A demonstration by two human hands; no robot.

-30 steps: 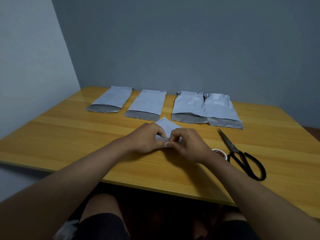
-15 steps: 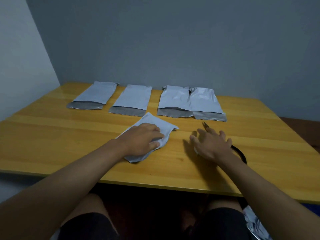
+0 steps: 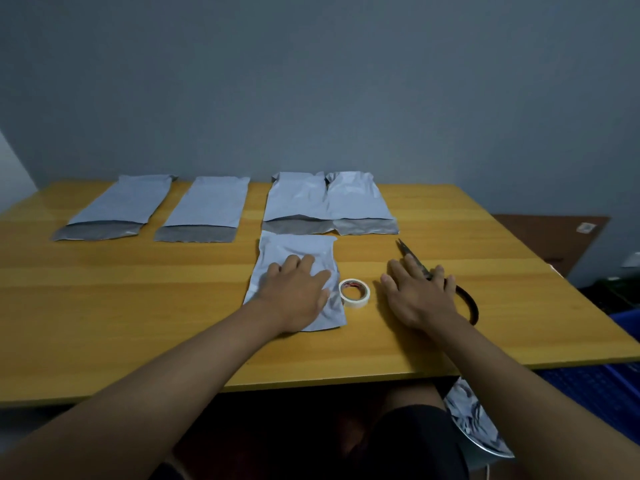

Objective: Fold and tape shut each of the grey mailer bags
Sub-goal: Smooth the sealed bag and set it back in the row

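Left hand [image 3: 294, 296] lies flat, fingers spread, on the folded mailer bag [image 3: 298, 252] mid-table, just near of the four-bag row [image 3: 221, 207]. Right hand [image 3: 419, 296] rests open over the scissors [image 3: 412, 258]; tape roll [image 3: 354, 292] between them. Bare table [image 3: 121, 306] on the left.

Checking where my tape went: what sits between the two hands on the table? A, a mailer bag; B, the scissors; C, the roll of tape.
C: the roll of tape lies between the left hand and the right hand.

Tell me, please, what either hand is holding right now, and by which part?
Nothing is gripped. The left hand presses flat on the mailer bag; the right hand lies open over the scissors.
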